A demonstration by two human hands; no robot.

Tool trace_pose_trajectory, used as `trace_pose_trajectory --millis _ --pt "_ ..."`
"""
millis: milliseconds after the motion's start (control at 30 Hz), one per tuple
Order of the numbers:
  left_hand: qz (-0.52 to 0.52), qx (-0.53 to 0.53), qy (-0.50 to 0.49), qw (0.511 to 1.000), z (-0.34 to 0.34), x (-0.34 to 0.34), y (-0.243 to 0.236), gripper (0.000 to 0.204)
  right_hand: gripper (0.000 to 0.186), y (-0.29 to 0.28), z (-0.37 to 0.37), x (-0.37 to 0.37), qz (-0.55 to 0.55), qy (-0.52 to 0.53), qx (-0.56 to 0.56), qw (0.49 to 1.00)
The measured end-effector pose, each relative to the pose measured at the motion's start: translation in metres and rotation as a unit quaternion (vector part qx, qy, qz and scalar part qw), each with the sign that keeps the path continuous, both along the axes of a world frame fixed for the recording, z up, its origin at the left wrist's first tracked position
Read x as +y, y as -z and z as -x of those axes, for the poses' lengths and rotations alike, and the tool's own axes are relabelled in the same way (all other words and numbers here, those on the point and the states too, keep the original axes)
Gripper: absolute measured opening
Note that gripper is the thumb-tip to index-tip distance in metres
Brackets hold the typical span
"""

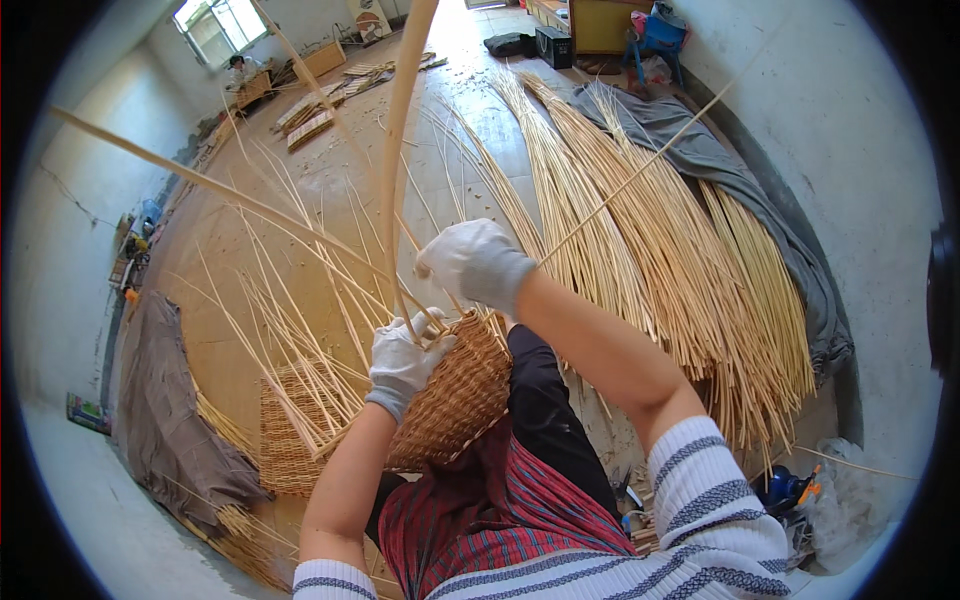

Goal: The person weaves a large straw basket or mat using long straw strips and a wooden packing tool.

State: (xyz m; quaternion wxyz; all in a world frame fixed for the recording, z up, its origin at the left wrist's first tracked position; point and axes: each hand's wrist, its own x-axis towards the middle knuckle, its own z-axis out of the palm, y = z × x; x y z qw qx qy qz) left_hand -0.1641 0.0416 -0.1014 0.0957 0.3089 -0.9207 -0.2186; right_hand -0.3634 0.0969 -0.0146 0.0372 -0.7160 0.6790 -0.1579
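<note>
Tan wicker, tightly woven, makes up the basket in the head view, which sits tilted against the red striped cloth on the lap, just below and to the right of the left fingers. The left hand, in a white-and-grey glove, has its fingers clamped on the basket's upper edge, around the foot of the strips there. From those fingers a broad flat strip rises upward, and a long rod slants away to the upper left.

The right hand, gloved too, hangs above and to the right of the left one, apart from the basket. Its fingers look bent inward, but their tips are hidden; I cannot tell whether they are closed on a strand.

The wall of the basket appears well built up, its weave close and even. The edge looks unfinished: long ends stand loose around the left fingers, neither tucked in nor trimmed.

To the left of the left fingers lies a second woven piece, bristling with long stakes, so it too seems only part done. Bundles of cane spread over the floor to the right of the right fingers, plentiful material yet unwoven.
</note>
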Motion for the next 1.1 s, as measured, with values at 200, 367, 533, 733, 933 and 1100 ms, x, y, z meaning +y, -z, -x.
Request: trace_pose_trajectory --millis 200,367,533,733,933,1100 --pt "0.081 0.059 0.088 0.991 0.0 -0.019 0.02 0.037 0.021 -0.01 -0.012 0.056 0.222 -0.07 -0.375 0.897" --pt "0.032 0.011 0.049 0.998 0.007 -0.007 -0.002 0.042 0.021 0.17 0.066 0.056 0.106 0.275 -0.716 0.633" --pt "0.239 0.049 0.111 0.963 0.015 -0.004 -0.01 0.035 0.018 0.211 0.043 0.066 0.215 0.235 -0.764 0.561" --pt "0.037 0.028 0.063 0.997 0.045 -0.007 0.0 0.035 0.018 0.219 0.042 0.067 0.242 0.213 -0.799 0.507" --pt "0.036 0.044 0.01 0.998 0.04 -0.003 0.007 0.032 0.01 0.187 -0.018 0.096 0.283 0.252 -0.725 0.575" --pt "0.047 0.052 0.016 0.997 0.047 -0.004 0.007 0.035 0.01 0.152 -0.055 0.135 0.395 0.135 -0.457 0.786"
